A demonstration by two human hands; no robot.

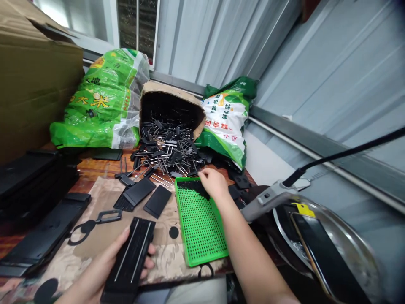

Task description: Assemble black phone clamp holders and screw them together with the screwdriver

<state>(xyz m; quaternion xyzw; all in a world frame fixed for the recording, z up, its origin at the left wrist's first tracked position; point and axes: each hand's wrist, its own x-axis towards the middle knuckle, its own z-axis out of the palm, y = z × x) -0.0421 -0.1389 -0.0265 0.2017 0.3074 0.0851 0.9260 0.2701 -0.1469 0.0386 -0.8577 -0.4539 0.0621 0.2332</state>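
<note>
Gripped in my left hand (146,258) is a long black plastic part (130,257) with two thin metal rods lying along its length. My right hand (212,181) reaches over the far end of a green perforated tray (202,236), its fingers pinched together at a heap of tiny black pieces (191,185). Whatever sits between those fingertips is too small to make out. Just beyond the tray spreads a pile of black parts with metal rods (172,147), spilling from an open cardboard box (177,90). Flat black plates (158,201) lie left of the tray.
Long black panels (44,232) are stacked at left below a large carton (38,84). A green rice bag (101,101) and a white-green bag (224,118) flank the box. At right, a grey corded tool (265,200) lies beside a metal tray (363,257) holding a phone (325,257).
</note>
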